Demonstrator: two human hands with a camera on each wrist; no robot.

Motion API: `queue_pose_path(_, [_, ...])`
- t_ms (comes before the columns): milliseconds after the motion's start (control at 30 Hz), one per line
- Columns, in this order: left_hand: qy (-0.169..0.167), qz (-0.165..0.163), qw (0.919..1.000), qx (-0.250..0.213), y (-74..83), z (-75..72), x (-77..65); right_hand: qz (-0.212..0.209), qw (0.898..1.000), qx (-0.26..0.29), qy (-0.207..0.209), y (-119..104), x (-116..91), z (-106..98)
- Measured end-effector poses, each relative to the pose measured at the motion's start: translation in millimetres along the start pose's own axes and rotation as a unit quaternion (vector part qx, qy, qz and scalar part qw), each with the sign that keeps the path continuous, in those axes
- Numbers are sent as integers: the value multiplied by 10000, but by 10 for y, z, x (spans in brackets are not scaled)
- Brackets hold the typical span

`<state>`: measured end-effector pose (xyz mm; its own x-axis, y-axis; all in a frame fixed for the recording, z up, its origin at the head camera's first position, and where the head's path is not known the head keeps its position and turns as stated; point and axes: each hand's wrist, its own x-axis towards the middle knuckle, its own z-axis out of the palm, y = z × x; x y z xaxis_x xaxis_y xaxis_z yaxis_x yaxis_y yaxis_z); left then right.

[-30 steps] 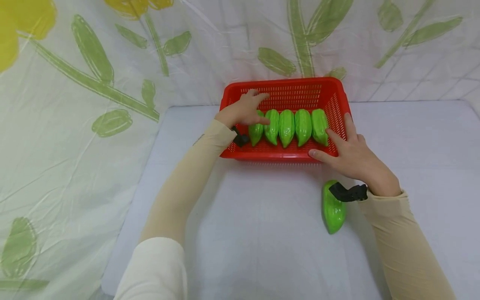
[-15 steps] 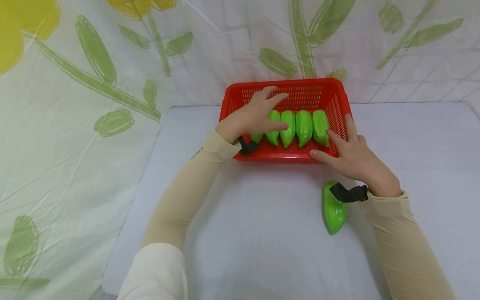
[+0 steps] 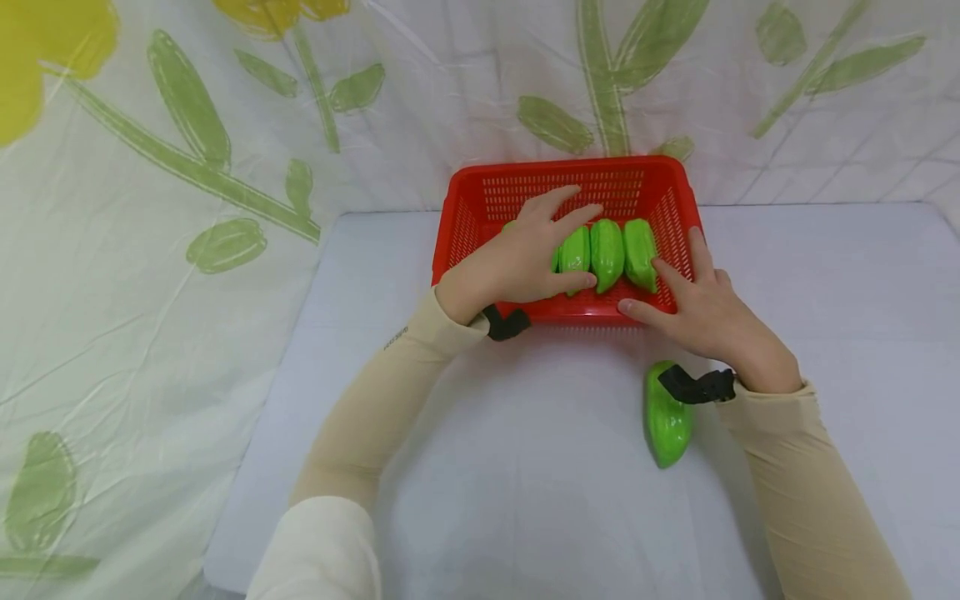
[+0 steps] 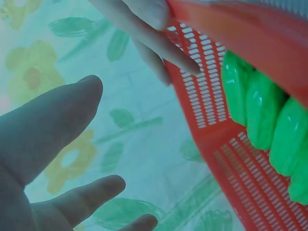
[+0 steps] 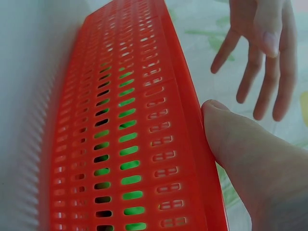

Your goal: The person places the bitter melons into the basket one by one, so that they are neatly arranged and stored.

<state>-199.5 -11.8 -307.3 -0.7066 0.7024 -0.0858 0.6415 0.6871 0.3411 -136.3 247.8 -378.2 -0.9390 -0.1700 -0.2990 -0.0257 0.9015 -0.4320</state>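
Note:
Above the left half of the red perforated plastic basket (image 3: 585,312) hovers my left hand (image 3: 525,258), its fingers spread and holding nothing. It hides part of the row of glossy green ridged fruits, shaped like star fruit (image 3: 607,254), lying side by side in the basket. My right hand (image 3: 708,312) rests at the basket's near right corner. Its thumb (image 5: 224,127) lies on the near rim, while its other fingers reach over the right side, fairly straight. Another green fruit (image 3: 667,425) lies on the table in front of the basket, partly behind the black right wrist camera mount (image 3: 693,386).
The basket stands at the back of a white-covered table (image 3: 517,467), close to a hanging cloth (image 3: 450,92) printed with yellow flowers and green leaves. The table's left edge runs down beside my left arm.
My left hand has moved right and slightly toward me over the basket, from its left end toward the middle fruits. The right hand, the basket and the fruit on the table have stayed put.

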Motion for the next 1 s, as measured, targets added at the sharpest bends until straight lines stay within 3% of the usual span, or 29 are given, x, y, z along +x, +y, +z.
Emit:
queue_pose_path(400, [620,669,9952,-352,137,204,-322,-16,10000,-7,8,-26,7,3])
queue_pose_path(767, [854,641,9927,-564,221,359,-537,-13,10000,-26,33,-38,5,21])
queue_pose_path(1000, [930,720,9908,-671,256,393,-586,23,9999,-104,31,-16,2,11])
